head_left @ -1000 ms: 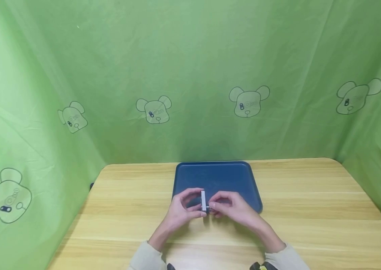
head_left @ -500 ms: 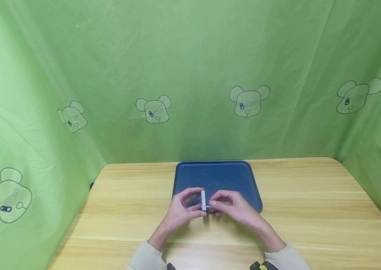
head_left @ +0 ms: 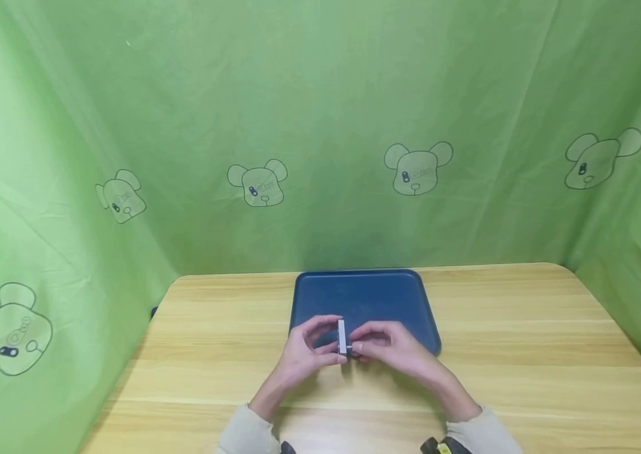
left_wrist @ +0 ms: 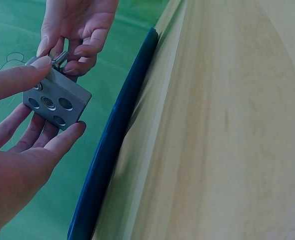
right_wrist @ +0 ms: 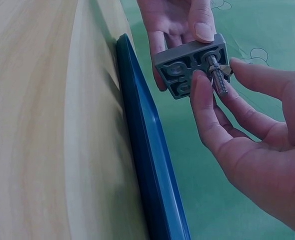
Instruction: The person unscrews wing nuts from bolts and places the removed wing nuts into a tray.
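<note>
In the head view, my left hand [head_left: 303, 353] holds a small grey block [head_left: 342, 337] on edge, over the near part of the blue tray. Several round holes go through the block's flat face [left_wrist: 50, 102], and its other side [right_wrist: 180, 67] is ribbed and hollowed. Out of that ribbed side, near one corner, sticks a threaded bolt [right_wrist: 221, 87]. My right hand [head_left: 391, 347] has its thumb and fingers around the bolt, pinching a small metal nut [right_wrist: 226, 70] on the thread. The nut is partly hidden by the fingertips.
The blue tray [head_left: 363, 293] lies at the far edge of the wooden table [head_left: 229, 328], under and beyond both hands. Green curtains [head_left: 326, 94] with bear-head prints hang behind the table and along both sides.
The right hand's fingertips have shifted slightly left, closer to the block. The left hand and the block keep their place.
</note>
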Available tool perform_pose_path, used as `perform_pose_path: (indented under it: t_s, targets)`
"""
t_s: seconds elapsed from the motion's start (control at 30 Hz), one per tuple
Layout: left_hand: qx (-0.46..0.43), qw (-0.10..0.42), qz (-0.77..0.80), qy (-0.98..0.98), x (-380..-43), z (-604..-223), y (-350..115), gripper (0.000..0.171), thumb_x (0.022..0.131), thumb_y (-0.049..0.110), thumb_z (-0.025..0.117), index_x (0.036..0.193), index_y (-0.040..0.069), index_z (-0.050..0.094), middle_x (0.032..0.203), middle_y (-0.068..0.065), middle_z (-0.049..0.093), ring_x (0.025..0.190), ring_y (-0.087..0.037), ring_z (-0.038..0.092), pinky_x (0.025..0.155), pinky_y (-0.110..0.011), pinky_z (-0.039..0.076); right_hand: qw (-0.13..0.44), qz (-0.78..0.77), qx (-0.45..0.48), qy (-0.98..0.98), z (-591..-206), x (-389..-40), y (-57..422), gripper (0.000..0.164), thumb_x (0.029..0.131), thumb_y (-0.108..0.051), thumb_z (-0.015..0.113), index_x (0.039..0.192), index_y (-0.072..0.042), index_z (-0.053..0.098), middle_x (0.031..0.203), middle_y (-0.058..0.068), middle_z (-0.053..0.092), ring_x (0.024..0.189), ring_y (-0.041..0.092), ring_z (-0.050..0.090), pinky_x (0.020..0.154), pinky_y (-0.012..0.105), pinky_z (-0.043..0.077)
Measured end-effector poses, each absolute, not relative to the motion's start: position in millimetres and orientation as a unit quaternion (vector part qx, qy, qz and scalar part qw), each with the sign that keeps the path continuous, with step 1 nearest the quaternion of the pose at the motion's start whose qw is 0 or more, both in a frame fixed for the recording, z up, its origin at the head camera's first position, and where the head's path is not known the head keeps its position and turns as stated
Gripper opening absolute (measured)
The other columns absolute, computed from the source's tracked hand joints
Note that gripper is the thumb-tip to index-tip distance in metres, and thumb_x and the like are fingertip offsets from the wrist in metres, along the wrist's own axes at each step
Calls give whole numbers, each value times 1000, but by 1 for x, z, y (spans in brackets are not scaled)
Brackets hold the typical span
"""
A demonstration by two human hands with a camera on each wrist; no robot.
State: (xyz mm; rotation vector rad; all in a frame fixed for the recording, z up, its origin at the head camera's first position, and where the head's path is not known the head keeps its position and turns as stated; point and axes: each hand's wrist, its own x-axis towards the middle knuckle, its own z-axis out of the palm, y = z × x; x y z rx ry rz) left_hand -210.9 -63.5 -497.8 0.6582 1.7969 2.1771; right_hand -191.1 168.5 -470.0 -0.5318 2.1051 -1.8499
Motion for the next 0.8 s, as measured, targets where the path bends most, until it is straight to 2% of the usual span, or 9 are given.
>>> perform_pose_path:
  t_s: [0.37, 0.8]
  targets:
    - [225, 126, 745, 615, -210, -499, -64, 72, 73, -21, 77, 139, -11, 51, 143, -37, 47, 136, -51, 45, 107, -42, 54, 146, -638, -181, 734, -470, -191, 168, 39, 92, -12, 76, 123, 9, 64, 115, 23, 70, 102, 30, 72, 88, 31, 64]
    - [224, 122, 746, 615, -210, -497, -62, 73, 71, -23, 76, 139, -12, 51, 142, -32, 51, 137, -51, 44, 107, -42, 54, 142, -634, -178, 739, -470, -192, 170, 39, 90, -8, 77, 122, 11, 64, 109, 20, 71, 99, 28, 73, 87, 27, 63]
